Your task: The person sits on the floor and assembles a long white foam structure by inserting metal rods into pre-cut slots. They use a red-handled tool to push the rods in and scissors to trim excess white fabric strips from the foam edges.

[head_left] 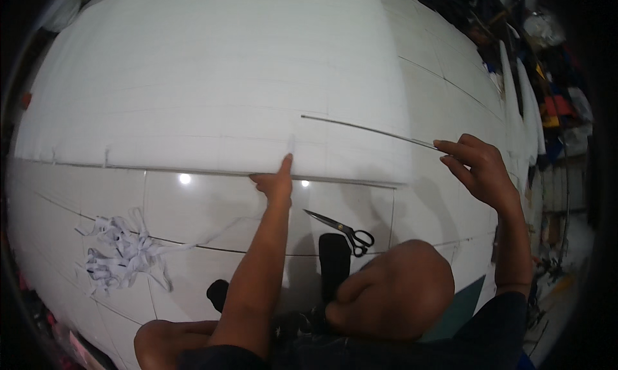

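Note:
A large white sheet of fabric (pixel 193 67) lies spread on the tiled floor ahead of me. At its near edge rests my left hand (pixel 277 185), index finger stretched over the sheet and thumb spread to the left; its other fingers are hidden. Off to the right, my right hand (pixel 476 167) pinches one end of a thin, straight metal rod (pixel 367 130). The rod's far end reaches left over the sheet. From a tangled pile of white tape (pixel 125 251) at the left, one strip runs toward my left forearm. Black-handled scissors (pixel 341 227) lie partly open between the sheet and my foot.
My bent knee (pixel 402 286) and a dark-covered foot (pixel 334 260) are close below the scissors. A dark green flat piece (pixel 457 309) sits beside the knee. Along the right side is a cluttered heap of coloured items (pixel 557 106). A clear plastic bag (pixel 544 29) lies at the upper right.

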{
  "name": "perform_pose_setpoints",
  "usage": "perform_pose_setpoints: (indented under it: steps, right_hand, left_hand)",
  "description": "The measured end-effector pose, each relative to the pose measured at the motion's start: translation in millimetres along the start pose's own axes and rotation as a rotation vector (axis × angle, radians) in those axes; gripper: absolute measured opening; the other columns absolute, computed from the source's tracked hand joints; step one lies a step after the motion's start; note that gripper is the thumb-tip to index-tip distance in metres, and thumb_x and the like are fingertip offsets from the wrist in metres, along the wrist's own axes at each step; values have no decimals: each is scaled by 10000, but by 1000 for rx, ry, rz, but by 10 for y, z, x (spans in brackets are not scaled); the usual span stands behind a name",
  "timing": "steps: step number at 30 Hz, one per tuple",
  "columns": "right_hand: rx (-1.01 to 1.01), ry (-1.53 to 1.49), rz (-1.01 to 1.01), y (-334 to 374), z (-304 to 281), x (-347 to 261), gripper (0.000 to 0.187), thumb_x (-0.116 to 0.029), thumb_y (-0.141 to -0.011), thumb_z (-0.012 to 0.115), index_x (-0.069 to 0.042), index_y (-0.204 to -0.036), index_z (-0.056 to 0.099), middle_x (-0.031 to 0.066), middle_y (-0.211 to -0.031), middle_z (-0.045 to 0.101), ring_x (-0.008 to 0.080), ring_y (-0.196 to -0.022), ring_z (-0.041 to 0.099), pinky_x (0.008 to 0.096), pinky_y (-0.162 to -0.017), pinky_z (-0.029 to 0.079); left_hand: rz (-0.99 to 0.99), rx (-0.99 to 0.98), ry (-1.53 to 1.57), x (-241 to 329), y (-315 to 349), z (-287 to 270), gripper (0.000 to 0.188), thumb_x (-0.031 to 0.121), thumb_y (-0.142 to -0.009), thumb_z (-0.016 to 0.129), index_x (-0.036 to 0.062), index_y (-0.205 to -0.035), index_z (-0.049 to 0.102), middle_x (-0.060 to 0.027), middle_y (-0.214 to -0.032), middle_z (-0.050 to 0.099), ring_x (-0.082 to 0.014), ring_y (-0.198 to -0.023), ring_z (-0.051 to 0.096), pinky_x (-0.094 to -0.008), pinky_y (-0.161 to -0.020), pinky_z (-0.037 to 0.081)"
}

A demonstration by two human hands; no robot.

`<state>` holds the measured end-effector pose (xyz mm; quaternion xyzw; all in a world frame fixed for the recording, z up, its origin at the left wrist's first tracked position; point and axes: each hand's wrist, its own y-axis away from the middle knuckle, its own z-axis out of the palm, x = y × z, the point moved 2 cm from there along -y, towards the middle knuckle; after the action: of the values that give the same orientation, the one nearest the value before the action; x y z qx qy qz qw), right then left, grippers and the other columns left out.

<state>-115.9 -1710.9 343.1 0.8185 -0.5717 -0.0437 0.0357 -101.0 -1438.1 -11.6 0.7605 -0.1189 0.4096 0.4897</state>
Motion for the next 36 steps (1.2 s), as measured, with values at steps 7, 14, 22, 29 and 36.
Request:
perform_pose_setpoints:
  steps: [7, 14, 22, 29, 36]
  right_hand:
    - [-21, 205, -185, 39, -14, -331, 294, -161, -843, 752, -193, -1135, 734, 24, -703, 529, 175, -609, 550, 344, -531, 469]
    - [-11, 325, -323, -219, 109, -538, 303, -162, -825, 761, -203, -1125, 738, 21, -718, 543, 160, -630, 564, 327, -519, 459]
    - [-40, 367, -354, -333, 123, -609, 299, -155, -827, 753, -188, -1124, 737, 31, -739, 577, 151, -632, 582, 310, -496, 445]
    - [-58, 455, -367, -405, 38, -708, 275, -153, -846, 738, -179, -1119, 724, 36, -740, 580, 149, -637, 594, 307, -496, 453]
    - [-120, 505, -350, -467, -48, -844, 275, -148, -862, 725, -166, -1136, 711, 42, -749, 587, 146, -640, 594, 306, -497, 451]
  left_hand:
    - [-4, 5, 32, 66, 4, -114, 1131, 361, -723, 851, -51, -1477, 115, -322, -1432, 316, -452, -1334, 296, -522, -1138, 325]
    - [-28, -6, 12, 156, 81, -137, 1202, 366, -721, 844, -90, -1487, 38, -359, -1443, 260, -457, -1333, 291, -511, -1140, 324]
    - [-15, 15, 8, 182, 102, -142, 1166, 374, -721, 850, -80, -1479, 89, -332, -1442, 297, -444, -1358, 292, -498, -1156, 299]
    - [-26, 14, -1, 172, 110, -137, 1187, 393, -716, 858, -76, -1492, 91, -317, -1470, 283, -441, -1386, 229, -510, -1181, 240]
    - [-49, 10, 15, 164, 114, -122, 1199, 396, -715, 855, -80, -1491, 75, -334, -1467, 272, -448, -1381, 240, -508, -1177, 250]
